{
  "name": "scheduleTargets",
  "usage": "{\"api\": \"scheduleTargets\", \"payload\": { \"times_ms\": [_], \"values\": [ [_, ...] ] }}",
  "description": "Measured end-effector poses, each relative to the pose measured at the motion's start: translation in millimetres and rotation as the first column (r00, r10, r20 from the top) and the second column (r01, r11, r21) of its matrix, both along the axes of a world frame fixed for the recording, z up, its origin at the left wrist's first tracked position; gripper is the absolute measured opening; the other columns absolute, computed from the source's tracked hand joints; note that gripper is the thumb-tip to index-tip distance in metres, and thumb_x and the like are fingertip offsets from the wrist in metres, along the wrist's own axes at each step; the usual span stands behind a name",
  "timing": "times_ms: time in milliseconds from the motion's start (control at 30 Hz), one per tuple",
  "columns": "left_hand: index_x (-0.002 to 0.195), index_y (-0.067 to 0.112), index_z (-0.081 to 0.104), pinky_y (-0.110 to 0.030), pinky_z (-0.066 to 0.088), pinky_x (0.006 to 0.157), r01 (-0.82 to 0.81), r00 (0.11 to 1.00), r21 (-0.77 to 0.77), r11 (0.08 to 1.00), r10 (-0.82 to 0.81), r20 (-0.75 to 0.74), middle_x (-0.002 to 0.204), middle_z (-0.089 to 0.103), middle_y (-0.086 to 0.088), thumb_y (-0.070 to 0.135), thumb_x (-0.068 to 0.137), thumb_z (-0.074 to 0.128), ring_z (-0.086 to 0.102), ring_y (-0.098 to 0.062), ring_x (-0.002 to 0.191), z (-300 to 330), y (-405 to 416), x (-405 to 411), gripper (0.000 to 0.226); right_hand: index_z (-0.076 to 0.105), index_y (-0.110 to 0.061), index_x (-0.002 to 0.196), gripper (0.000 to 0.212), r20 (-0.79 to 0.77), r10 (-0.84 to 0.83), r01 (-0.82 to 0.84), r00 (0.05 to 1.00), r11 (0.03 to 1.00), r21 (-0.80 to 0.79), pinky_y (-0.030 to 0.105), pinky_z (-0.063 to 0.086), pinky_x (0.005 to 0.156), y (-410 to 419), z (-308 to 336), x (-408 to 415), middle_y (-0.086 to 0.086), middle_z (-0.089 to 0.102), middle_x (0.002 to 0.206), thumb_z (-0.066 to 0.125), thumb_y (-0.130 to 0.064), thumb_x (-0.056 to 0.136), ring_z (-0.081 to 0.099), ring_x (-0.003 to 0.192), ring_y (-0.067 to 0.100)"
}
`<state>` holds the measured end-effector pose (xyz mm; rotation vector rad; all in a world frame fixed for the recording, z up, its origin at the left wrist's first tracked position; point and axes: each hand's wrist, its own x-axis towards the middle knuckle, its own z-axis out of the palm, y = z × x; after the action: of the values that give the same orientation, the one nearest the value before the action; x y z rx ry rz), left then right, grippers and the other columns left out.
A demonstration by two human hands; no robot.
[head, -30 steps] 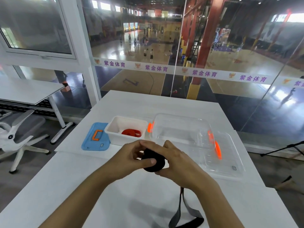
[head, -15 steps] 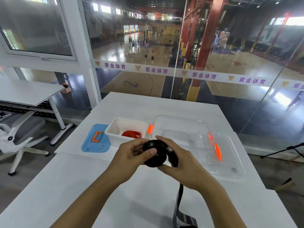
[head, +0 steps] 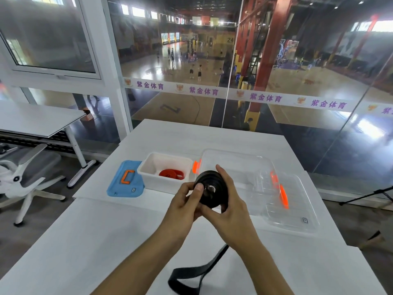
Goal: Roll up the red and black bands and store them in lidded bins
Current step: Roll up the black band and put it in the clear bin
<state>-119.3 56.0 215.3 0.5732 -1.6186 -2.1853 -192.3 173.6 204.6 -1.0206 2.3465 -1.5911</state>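
Fingers of left hand (head: pixel 182 204) and right hand (head: pixel 228 204) curled round half-rolled black band (head: pixel 209 190), tail trailed on white table (head: pixel 106 241), red band (head: pixel 171 174) seen coiled in white bin (head: pixel 148 167).

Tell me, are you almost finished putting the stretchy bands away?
About halfway. The red band already lies rolled in the white bin. Both hands, left hand and right hand, are rolling the black band; its tail lies loose on the table. The blue lid and clear lid are off.
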Motion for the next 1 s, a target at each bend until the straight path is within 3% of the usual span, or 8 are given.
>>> {"api": "scheduleTargets", "payload": {
  "times_ms": [133,333,467,533,700,867,1000],
  "values": [
    [0.11,0.011,0.071,-0.032,0.058,0.089,0.051,0.998,-0.027,0.998,-0.05,0.03,0.104,0.078,-0.007,0.026,0.1,0.057,0.074,-0.019,0.103,2,-11,5,0.023,0.024,-0.062,0.151,0.092,0.021,0.108,-0.109,0.994,0.992,0.069,0.036,0.052,0.108,9,8,-9,-0.03,0.061,0.132,0.082,-0.053,0.081,0.061,0.125,0.002],
    [0.12,0.011,0.07,-0.034,0.062,0.082,0.343,0.939,-0.27,0.9,-0.33,0.094,0.108,0.078,-0.01,0.015,0.09,0.071,0.075,-0.026,0.102,21,-45,15,0.03,0.03,-0.068,0.148,0.099,0.041,0.305,-0.306,0.951,0.925,0.224,0.028,0.049,0.111,18,22,-16,-0.034,0.058,0.135,0.089,-0.028,0.079,0.057,0.127,-0.003],
    [0.119,0.014,0.069,-0.032,0.062,0.071,0.324,0.945,-0.318,0.891,-0.321,0.064,0.103,0.079,-0.012,0.014,0.089,0.071,0.077,-0.028,0.095,25,-46,15,0.029,0.038,-0.059,0.148,0.095,0.052,0.329,-0.333,0.943,0.925,0.185,0.023,0.05,0.108,19,25,-17,-0.03,0.06,0.135,0.09,-0.019,0.079,0.057,0.128,-0.001],
    [0.117,0.013,0.069,-0.034,0.062,0.071,0.272,0.96,-0.306,0.913,-0.278,0.022,0.101,0.078,-0.014,0.019,0.085,0.072,0.077,-0.03,0.093,20,-42,15,0.033,0.042,-0.054,0.147,0.086,0.067,0.335,-0.342,0.94,0.923,0.176,0.025,0.051,0.107,19,27,-18,-0.026,0.062,0.133,0.088,-0.023,0.081,0.059,0.126,0.002],
    [0.114,0.01,0.069,-0.039,0.063,0.072,0.208,0.977,-0.259,0.943,-0.212,0.011,0.101,0.078,-0.014,0.022,0.085,0.072,0.076,-0.031,0.096,10,-34,11,0.031,0.059,-0.042,0.133,0.034,0.112,0.287,-0.303,0.951,0.936,0.178,0.04,0.052,0.105,21,27,-27,-0.016,0.07,0.122,0.066,-0.035,0.101,0.064,0.119,0.007],
    [0.112,0.008,0.066,-0.035,0.063,0.076,0.274,0.962,-0.306,0.912,-0.266,0.07,0.102,0.077,-0.011,0.017,0.088,0.071,0.075,-0.027,0.098,8,-39,13,0.027,0.068,-0.038,0.119,0.025,0.16,0.275,-0.305,0.948,0.929,0.21,0.044,0.055,0.098,21,25,-30,-0.009,0.073,0.107,0.073,-0.035,0.095,0.069,0.104,0.012],
    [0.111,0.011,0.065,-0.037,0.062,0.085,0.396,0.918,-0.35,0.849,-0.366,0.151,0.106,0.075,-0.007,0.015,0.093,0.071,0.074,-0.024,0.102,9,-47,16,0.02,0.069,-0.034,0.104,0.021,0.167,0.257,-0.297,0.952,0.911,0.287,0.037,0.055,0.083,22,23,-33,-0.008,0.071,0.091,0.08,-0.04,0.087,0.067,0.086,0.011]
  ]
}}
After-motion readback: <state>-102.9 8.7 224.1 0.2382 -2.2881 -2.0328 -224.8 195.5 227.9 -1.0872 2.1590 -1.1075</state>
